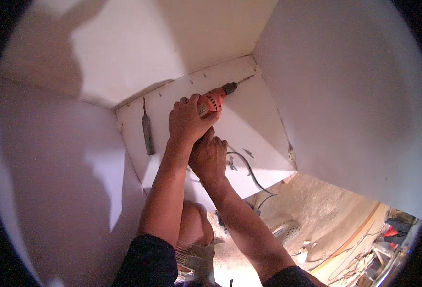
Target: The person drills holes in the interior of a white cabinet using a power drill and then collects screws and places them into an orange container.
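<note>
An orange electric drill point(214, 99) points up and to the right inside a white cabinet, its bit point(246, 79) nearly reaching the back corner of the white bottom panel point(263, 129). My left hand point(188, 119) wraps over the top of the drill's body. My right hand point(209, 155) grips the drill's handle just below it. The handle itself is hidden by both hands. The drill's dark cord point(249, 167) trails back over the panel's front edge.
A grey chisel-like tool point(147, 131) lies on the panel to the left of my hands. White side walls point(354, 95) close in left and right. Small screws dot the panel's back edge. A sandy floor point(316, 215) with cables and clutter shows at lower right.
</note>
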A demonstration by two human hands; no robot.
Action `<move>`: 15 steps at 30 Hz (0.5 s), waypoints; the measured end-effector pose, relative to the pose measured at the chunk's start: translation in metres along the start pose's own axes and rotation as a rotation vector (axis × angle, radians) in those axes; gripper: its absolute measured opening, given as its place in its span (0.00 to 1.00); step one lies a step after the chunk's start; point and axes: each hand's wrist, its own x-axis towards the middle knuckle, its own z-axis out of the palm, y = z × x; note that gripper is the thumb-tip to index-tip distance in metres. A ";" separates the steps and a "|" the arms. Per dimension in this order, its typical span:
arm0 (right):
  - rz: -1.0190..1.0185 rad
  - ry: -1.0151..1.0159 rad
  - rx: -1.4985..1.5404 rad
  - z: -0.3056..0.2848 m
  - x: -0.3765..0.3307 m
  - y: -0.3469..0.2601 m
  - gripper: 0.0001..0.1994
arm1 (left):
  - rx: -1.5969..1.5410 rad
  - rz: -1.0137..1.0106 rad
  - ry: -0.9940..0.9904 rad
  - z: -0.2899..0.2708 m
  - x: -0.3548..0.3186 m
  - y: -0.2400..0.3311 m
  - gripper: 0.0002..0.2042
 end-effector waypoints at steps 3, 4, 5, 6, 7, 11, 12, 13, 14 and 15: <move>0.010 -0.006 0.067 -0.003 0.005 0.001 0.24 | -0.023 -0.001 0.015 0.002 0.004 -0.004 0.38; 0.047 -0.049 0.129 -0.001 0.008 0.002 0.25 | -0.038 0.006 0.025 0.003 0.005 -0.006 0.38; 0.067 -0.069 0.158 0.001 0.009 0.004 0.25 | -0.041 0.010 0.025 0.006 0.008 -0.008 0.38; 0.083 -0.094 0.192 0.000 0.011 0.002 0.26 | -0.023 0.017 0.047 0.005 0.010 -0.010 0.39; 0.031 -0.095 0.179 -0.004 0.013 0.000 0.28 | -0.005 0.025 0.069 0.004 0.011 -0.012 0.39; -0.031 -0.078 0.148 -0.003 0.018 0.006 0.31 | -0.016 0.036 0.038 0.006 0.020 -0.007 0.39; -0.037 -0.073 0.145 -0.003 0.019 0.006 0.32 | 0.005 0.031 0.049 0.007 0.021 -0.008 0.39; -0.038 -0.075 0.163 -0.003 0.020 0.005 0.32 | 0.026 0.027 0.060 0.008 0.022 -0.008 0.40; -0.036 -0.076 0.172 -0.003 0.020 0.005 0.32 | 0.026 0.030 0.057 0.010 0.021 -0.009 0.40; -0.036 -0.076 0.180 -0.003 0.021 0.005 0.32 | 0.027 0.027 0.063 0.010 0.022 -0.009 0.40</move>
